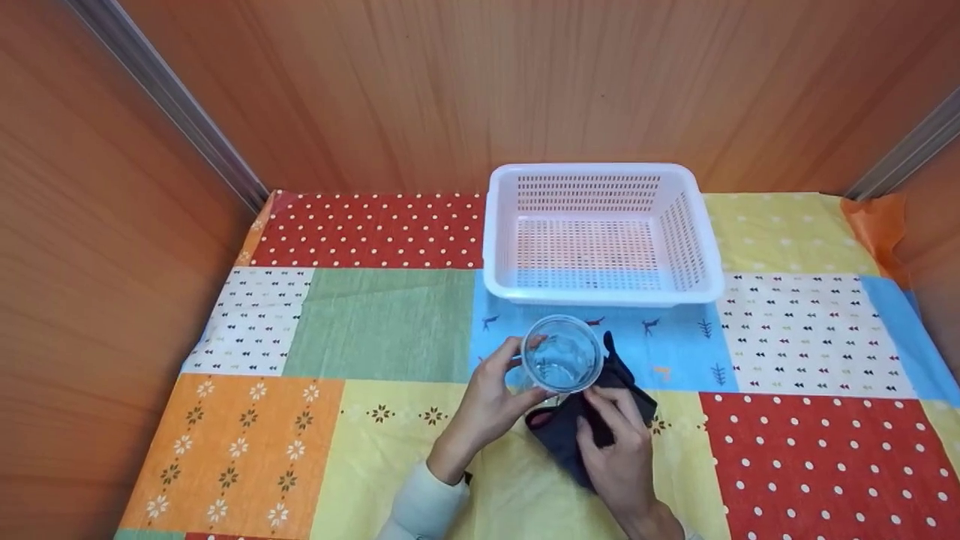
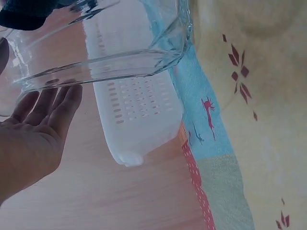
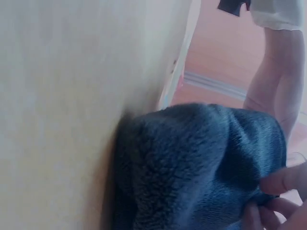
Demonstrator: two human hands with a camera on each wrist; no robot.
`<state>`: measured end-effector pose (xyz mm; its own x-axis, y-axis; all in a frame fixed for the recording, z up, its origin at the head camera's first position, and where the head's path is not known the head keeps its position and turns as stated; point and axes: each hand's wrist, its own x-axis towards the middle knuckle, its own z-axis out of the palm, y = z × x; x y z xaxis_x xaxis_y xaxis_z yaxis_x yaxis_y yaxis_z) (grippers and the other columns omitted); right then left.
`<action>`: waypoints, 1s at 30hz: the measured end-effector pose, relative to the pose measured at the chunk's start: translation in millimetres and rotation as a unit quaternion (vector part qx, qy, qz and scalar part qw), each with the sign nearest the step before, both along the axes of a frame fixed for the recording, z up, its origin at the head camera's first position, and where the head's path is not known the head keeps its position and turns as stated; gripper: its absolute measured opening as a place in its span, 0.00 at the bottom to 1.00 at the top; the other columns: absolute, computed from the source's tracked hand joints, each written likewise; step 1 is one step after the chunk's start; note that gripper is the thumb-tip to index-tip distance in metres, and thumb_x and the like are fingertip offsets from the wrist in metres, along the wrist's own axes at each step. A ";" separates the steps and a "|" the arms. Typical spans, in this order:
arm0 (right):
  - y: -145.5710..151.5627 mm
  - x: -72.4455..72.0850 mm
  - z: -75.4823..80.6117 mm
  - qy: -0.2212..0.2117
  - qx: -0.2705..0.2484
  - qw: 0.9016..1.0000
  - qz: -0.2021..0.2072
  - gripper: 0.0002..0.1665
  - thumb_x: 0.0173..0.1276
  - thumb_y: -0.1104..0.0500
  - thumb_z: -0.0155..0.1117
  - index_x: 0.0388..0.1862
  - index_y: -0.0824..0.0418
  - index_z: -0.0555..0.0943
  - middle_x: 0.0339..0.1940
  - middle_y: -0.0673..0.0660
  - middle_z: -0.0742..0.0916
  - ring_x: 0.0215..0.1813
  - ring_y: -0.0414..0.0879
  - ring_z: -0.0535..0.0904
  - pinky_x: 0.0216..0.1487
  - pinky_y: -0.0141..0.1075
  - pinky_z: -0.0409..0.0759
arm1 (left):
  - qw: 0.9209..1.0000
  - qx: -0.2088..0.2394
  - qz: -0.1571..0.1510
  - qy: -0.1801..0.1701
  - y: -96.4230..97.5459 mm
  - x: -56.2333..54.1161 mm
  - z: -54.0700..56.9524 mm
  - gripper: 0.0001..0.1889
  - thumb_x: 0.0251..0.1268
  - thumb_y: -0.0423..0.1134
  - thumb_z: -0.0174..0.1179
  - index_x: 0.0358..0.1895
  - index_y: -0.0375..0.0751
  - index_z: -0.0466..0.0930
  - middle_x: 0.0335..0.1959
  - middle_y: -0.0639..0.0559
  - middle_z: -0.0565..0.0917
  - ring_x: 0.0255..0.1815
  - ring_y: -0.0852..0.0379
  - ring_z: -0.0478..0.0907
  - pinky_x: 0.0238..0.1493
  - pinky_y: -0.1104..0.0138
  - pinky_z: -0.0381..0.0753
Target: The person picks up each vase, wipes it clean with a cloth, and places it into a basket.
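My left hand point(image 1: 486, 397) grips a clear glass point(image 1: 561, 358) by its side, mouth turned up toward the head camera. The fingers and thumb are spread around its wall. In the left wrist view the glass point(image 2: 129, 67) shows thick transparent sides, with the left hand point(image 2: 36, 139) against it. A dark plush cloth point(image 1: 559, 446) is pinched by my right hand point(image 1: 621, 454) at the glass's right side, close under the rim. Folds of the cloth point(image 3: 182, 167) fill much of the right wrist view, where the right hand point(image 3: 283, 201) shows thumb and fingertips pinching it.
A white perforated plastic basket point(image 1: 604, 295) stands just beyond the glass, near the back wooden panel point(image 1: 420, 97). A patchwork-print tablecloth point(image 1: 390, 322) covers the table. Wooden panels also rise at the left point(image 1: 90, 247) and right.
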<state>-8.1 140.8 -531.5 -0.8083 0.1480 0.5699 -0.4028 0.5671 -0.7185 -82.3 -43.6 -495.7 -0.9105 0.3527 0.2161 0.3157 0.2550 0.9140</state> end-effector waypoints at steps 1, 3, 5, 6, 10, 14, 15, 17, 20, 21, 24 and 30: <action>1.4 1.8 -0.4 -0.009 0.009 1.000 0.003 0.34 0.47 0.84 0.75 0.57 0.70 0.88 0.50 0.61 0.86 0.56 0.52 0.81 0.64 0.22 0.72 | 1.000 -0.003 0.002 0.000 0.2 0.1 0.4 0.31 0.62 0.34 0.77 0.68 0.38 0.77 0.63 0.50 0.84 0.66 0.52 0.80 0.68 0.54 0.82; 3.8 4.9 -1.7 -0.035 0.017 0.999 0.012 0.39 0.46 0.84 0.74 0.61 0.68 0.86 0.56 0.60 0.84 0.60 0.54 0.77 0.66 0.24 0.68 | 1.000 -0.008 0.008 0.004 0.4 0.2 1.1 0.30 0.61 0.34 0.77 0.67 0.38 0.78 0.62 0.50 0.85 0.65 0.49 0.82 0.67 0.54 0.83; 5.4 7.1 -3.9 -0.059 0.017 0.998 0.025 0.42 0.47 0.84 0.74 0.65 0.66 0.84 0.61 0.62 0.81 0.62 0.55 0.75 0.66 0.23 0.66 | 1.000 -0.013 0.015 0.008 0.5 0.3 1.7 0.30 0.61 0.34 0.78 0.66 0.37 0.78 0.61 0.49 0.85 0.64 0.46 0.83 0.65 0.53 0.84; 5.8 7.6 -5.0 -0.070 0.013 0.997 0.032 0.44 0.48 0.85 0.74 0.67 0.66 0.83 0.62 0.63 0.80 0.63 0.54 0.75 0.67 0.21 0.66 | 1.000 -0.015 0.019 0.013 0.6 0.2 1.5 0.30 0.60 0.34 0.78 0.65 0.36 0.78 0.60 0.49 0.86 0.63 0.44 0.83 0.64 0.52 0.84; 5.9 6.3 -7.0 -0.091 0.005 0.995 0.032 0.46 0.50 0.85 0.75 0.71 0.69 0.79 0.64 0.65 0.78 0.63 0.56 0.75 0.68 0.15 0.64 | 0.999 -0.025 0.035 0.032 3.0 0.5 0.2 0.28 0.58 0.35 0.79 0.62 0.38 0.79 0.58 0.48 0.86 0.60 0.43 0.85 0.61 0.51 0.87; 6.3 1.4 -7.9 -0.073 0.015 0.997 0.000 0.45 0.46 0.85 0.78 0.68 0.74 0.79 0.60 0.66 0.80 0.61 0.59 0.76 0.69 0.14 0.62 | 0.997 -0.031 0.050 0.046 7.2 1.6 -1.1 0.27 0.55 0.34 0.79 0.59 0.40 0.80 0.55 0.49 0.87 0.58 0.50 0.86 0.58 0.52 0.88; 6.4 0.6 -8.0 -0.068 0.015 0.998 -0.005 0.46 0.45 0.85 0.78 0.67 0.74 0.79 0.59 0.66 0.80 0.61 0.57 0.77 0.68 0.14 0.63 | 0.997 -0.033 0.053 0.047 7.8 2.0 -1.3 0.27 0.55 0.35 0.79 0.59 0.41 0.80 0.55 0.50 0.87 0.58 0.52 0.86 0.58 0.54 0.88; 6.3 -0.9 -8.1 -0.057 0.006 0.998 -0.010 0.45 0.44 0.85 0.79 0.66 0.75 0.80 0.57 0.67 0.82 0.60 0.51 0.79 0.66 0.15 0.68 | 0.997 -0.032 0.058 0.049 8.3 3.1 -1.7 0.27 0.55 0.35 0.80 0.58 0.41 0.80 0.55 0.50 0.87 0.58 0.52 0.86 0.57 0.53 0.89; 5.7 -1.8 -6.1 -0.046 -0.027 0.999 -0.008 0.43 0.44 0.86 0.79 0.64 0.75 0.81 0.56 0.67 0.83 0.61 0.37 0.78 0.61 0.17 0.75 | 0.996 -0.033 0.064 0.053 8.7 4.8 -2.1 0.27 0.56 0.38 0.80 0.58 0.41 0.80 0.54 0.50 0.87 0.57 0.48 0.86 0.57 0.52 0.89; 5.6 -2.2 -5.4 -0.042 -0.041 0.998 -0.005 0.41 0.45 0.86 0.78 0.63 0.75 0.82 0.56 0.67 0.83 0.62 0.33 0.77 0.60 0.18 0.77 | 0.996 -0.032 0.066 0.056 9.2 5.5 -2.2 0.27 0.56 0.38 0.80 0.58 0.41 0.80 0.54 0.49 0.87 0.57 0.46 0.86 0.56 0.52 0.89; 6.5 -4.4 -2.6 -0.020 -0.078 0.997 0.003 0.35 0.47 0.86 0.77 0.58 0.75 0.84 0.54 0.68 0.85 0.61 0.30 0.78 0.59 0.22 0.80 | 0.995 -0.030 0.071 0.058 10.9 6.9 -1.7 0.27 0.56 0.39 0.80 0.58 0.41 0.79 0.54 0.49 0.86 0.57 0.43 0.86 0.56 0.51 0.89; 11.1 -11.4 0.9 0.015 -0.117 0.993 0.024 0.26 0.49 0.85 0.77 0.48 0.74 0.86 0.49 0.67 0.84 0.57 0.35 0.82 0.57 0.26 0.83 | 0.995 -0.024 0.083 0.049 13.4 8.0 -0.6 0.27 0.56 0.41 0.81 0.57 0.43 0.80 0.52 0.51 0.87 0.56 0.45 0.86 0.56 0.53 0.89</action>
<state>-19.5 151.9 -530.7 -0.8012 0.2413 0.5476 -0.4474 0.3661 -0.8159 -74.3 -30.2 -496.3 -0.9327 0.2114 0.2921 0.3516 0.3544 0.8665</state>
